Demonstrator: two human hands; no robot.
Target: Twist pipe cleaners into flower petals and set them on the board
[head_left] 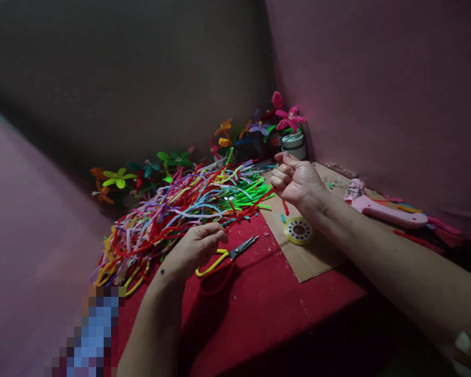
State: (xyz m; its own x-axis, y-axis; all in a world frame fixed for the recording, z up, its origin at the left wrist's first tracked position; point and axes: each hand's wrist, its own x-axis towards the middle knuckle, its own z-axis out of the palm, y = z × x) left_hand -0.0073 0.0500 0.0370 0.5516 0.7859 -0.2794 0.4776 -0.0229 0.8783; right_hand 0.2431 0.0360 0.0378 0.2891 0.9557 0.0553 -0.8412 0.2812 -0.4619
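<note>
Observed left hand closed narrow, with thumb and fingertips pinched on a red strand slanting right and far, over the near edge of a heap of coloured strands. Observed right hand curled into a loose fist, near the strand's far end; cannot tell its contents. Located scissors just right of the left hand on the red surface, and a yellow-rimmed spool on cardboard below the right hand. Noted marks too small to read on a red patch left of the white-lidded jar. Recorded far-side flowers partly lost in shadow, a pixelated block at near left, and both forearms cut off by the frame.
</note>
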